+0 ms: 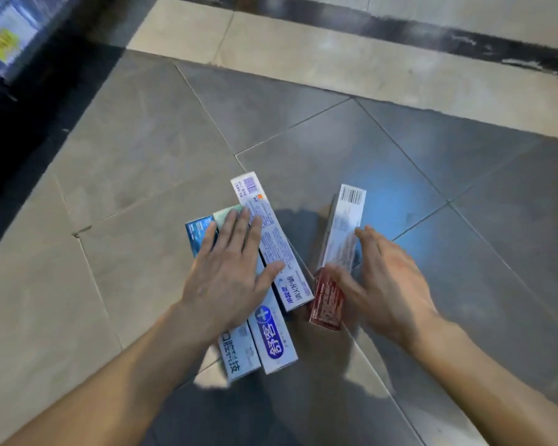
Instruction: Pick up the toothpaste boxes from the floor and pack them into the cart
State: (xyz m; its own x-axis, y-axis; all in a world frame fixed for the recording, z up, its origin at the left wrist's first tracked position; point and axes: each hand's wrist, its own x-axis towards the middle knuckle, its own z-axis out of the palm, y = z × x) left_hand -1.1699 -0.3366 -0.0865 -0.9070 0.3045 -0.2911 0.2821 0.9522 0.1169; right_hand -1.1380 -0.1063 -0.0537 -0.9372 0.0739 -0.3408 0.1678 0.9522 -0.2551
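Observation:
Several toothpaste boxes lie on the grey tiled floor. My left hand (231, 272) lies flat with straight fingers across a group of three: a white and blue box (268, 233), a white box with a blue logo (276, 339) and a blue-ended box (239, 355) beneath. My right hand (380, 281) is at a white box with a barcode (345, 226), thumb on its near side and fingers on its right edge. A red box (324, 304) lies under that thumb. No cart is identifiable.
A dark shelf base (29, 123) runs along the left, with blue packaged goods (4, 37) above it. A lighter tile strip and a dark band (432, 33) cross the far side of the floor.

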